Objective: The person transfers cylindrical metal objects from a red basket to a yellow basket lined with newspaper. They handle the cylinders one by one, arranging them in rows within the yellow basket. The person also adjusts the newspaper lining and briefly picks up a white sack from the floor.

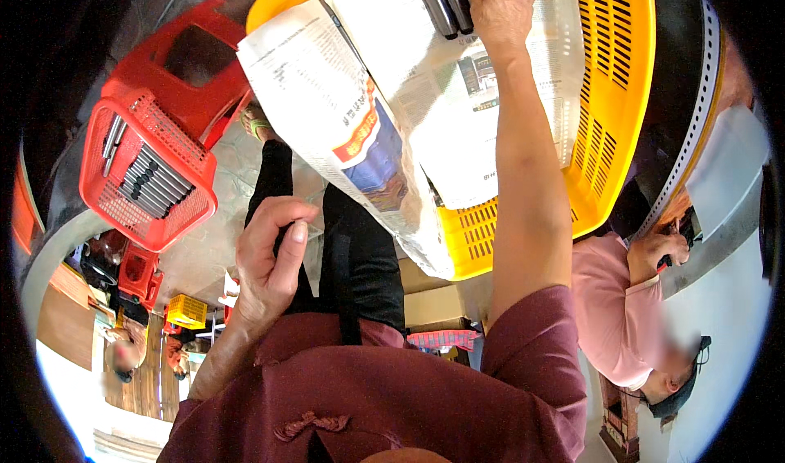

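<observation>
Head view: at the far end of the yellow basket (630, 95), my right hand (500, 13) has bent fingers on the dark tubes (441, 9), but I can't tell if I grip one; I guess the newspaper (327, 78) under them stops scrapes on the slots. Left of the basket's near end, my left hand (276, 250) is half open and looks empty. There is free paper between the tubes and the basket's near edge, but its right wall is near my arm.

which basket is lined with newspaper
The large yellow basket at the top, with the right hand over it; the red basket at left shows no newspaper around its rods.
</observation>
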{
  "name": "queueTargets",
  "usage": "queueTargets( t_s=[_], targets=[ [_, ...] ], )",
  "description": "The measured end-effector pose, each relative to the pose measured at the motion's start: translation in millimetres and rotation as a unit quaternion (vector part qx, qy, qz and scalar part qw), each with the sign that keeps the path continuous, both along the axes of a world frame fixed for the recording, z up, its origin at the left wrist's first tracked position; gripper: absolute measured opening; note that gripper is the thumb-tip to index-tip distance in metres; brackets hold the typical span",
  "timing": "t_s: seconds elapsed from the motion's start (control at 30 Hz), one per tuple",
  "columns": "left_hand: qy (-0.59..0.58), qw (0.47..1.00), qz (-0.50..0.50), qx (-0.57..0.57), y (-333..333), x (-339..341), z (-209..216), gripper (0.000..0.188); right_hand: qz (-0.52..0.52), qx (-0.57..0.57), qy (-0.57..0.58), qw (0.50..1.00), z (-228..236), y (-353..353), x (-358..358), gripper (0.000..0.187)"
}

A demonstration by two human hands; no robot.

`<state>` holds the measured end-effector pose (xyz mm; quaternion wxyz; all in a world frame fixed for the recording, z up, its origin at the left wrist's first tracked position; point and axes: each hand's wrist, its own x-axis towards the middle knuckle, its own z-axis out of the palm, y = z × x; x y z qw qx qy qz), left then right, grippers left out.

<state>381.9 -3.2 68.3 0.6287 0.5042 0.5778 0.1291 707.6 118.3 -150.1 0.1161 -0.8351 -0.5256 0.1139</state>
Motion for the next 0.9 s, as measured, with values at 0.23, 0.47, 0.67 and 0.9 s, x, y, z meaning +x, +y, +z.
queueTargets(
  t_s=[0.23, 0.47, 0.67, 0.9],
  targets=[
    [0.006, 0.998, -0.010, -0.054, 5.2, 32.3, -1.5, 0.016, 0.116, 0.123, -0.099, 0.981, -27.0, -34.9, 32.9, 0.056],
    [-0.036, 0.999, -0.039, 0.009, 17.4, 55.7, -5.5, 0.017, 0.116, 0.086, 0.044, 0.989, -20.8, -36.6, 49.7, 0.039],
    [-0.059, 0.996, -0.064, 0.019, 21.1, 69.3, -8.1, 0.015, 0.100, 0.045, 0.056, 0.992, -23.1, -29.9, 55.2, 0.031],
    [-0.056, 0.996, -0.074, 0.018, 15.5, 62.5, -15.5, 0.017, 0.111, 0.037, 0.118, 0.986, -27.3, -22.4, 63.5, 0.030]
  ],
)
